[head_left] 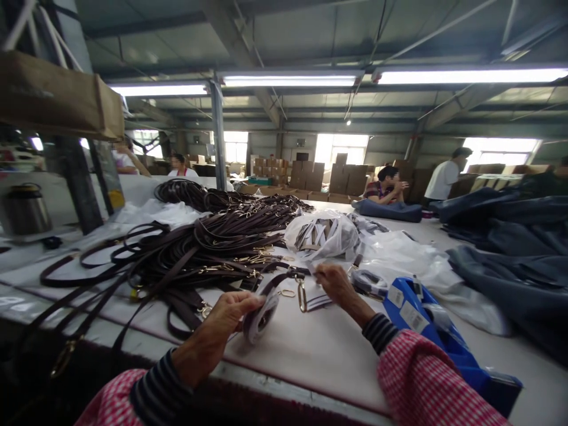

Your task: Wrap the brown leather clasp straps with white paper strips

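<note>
My left hand (217, 319) is closed on a coiled dark strap (261, 322) with pale wrapping around it, held just above the table's front. The strap's free end runs back to a gold clasp (302, 294) lying on the table. Beyond it, my right hand (336, 285) is pinched on a thin whitish piece (313, 264), blurred at its edge. Beneath that hand lie flat white strips (318, 300). A gold oval ring (287, 293) rests between my hands. Another wrapped coil (370, 281) lies right of my right hand.
A large heap of dark straps (213, 236) with gold hardware covers the left of the table. A clear bag of strips (326, 234) stands behind my right hand. To the right are a blue tape dispenser (426, 331) and dark blue material (497, 278). Several people are farther back.
</note>
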{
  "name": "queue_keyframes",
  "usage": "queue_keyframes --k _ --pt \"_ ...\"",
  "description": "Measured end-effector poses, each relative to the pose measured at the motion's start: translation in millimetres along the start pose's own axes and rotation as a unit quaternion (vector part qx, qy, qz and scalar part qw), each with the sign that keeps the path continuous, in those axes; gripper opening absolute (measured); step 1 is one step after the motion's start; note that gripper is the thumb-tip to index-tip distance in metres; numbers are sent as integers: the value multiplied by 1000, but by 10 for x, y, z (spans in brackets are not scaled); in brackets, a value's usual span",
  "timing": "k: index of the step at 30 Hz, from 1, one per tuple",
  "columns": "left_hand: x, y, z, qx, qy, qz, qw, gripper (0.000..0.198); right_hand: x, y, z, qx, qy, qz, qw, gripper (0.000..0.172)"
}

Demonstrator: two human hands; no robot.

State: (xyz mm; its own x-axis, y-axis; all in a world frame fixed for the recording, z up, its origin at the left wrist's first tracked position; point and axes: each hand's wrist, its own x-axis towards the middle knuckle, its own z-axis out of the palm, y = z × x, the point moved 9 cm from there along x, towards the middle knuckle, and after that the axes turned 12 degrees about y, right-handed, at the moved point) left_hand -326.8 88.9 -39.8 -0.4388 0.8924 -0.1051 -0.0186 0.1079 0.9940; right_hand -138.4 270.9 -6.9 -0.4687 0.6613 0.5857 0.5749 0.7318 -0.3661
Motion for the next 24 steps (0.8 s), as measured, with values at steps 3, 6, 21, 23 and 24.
queue_keyframes --k 3,6,21,23,24 --pt "-35 67 -5 -14 25 -10 1000 43 -263 -119 -375 72 75 39 994 26" --pt "-94 152 113 -27 17 -14 999 35 -741 -501 -819 194 184 1 964 19" --pt "-394 220 745 -113 -156 8 981 32 -1581 -1255 -912 262 143 -260 918 10" --pt "-400 215 789 -114 -163 4 980 29 -1558 -1243 -894 261 152 -276 913 12" --pt "-404 210 814 -115 -167 2 979 28 -1543 -1237 -877 255 156 -284 911 12"
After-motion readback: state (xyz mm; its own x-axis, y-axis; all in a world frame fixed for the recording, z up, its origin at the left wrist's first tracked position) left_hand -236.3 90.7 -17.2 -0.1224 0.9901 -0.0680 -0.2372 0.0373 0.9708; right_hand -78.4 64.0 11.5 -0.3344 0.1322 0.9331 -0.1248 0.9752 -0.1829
